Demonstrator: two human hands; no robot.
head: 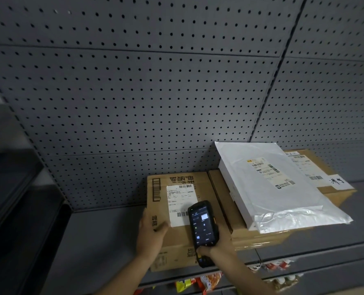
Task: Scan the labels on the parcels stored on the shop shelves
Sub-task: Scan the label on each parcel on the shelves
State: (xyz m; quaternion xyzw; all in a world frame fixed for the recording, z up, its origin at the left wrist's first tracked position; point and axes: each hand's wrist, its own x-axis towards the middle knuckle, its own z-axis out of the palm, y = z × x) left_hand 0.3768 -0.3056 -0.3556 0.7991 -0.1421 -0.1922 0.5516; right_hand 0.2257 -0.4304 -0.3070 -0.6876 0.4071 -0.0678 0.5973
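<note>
A brown cardboard parcel (181,237) sits on the grey shelf (104,241), with a white shipping label (180,204) on its top. My left hand (152,233) rests flat on the parcel's left top edge, thumb beside the label. My right hand (214,245) grips a black handheld scanner (202,226) with a lit screen, held over the label's lower right corner. To the right, a white plastic mailer bag (270,188) with its own label lies on top of a wider flat brown box (334,188), which also carries a label.
A grey pegboard back wall (155,92) rises behind the parcels. The shelf's front edge (304,256) runs below them, with colourful snack packets (200,282) hanging underneath. Dark shelving (11,199) stands at the far left.
</note>
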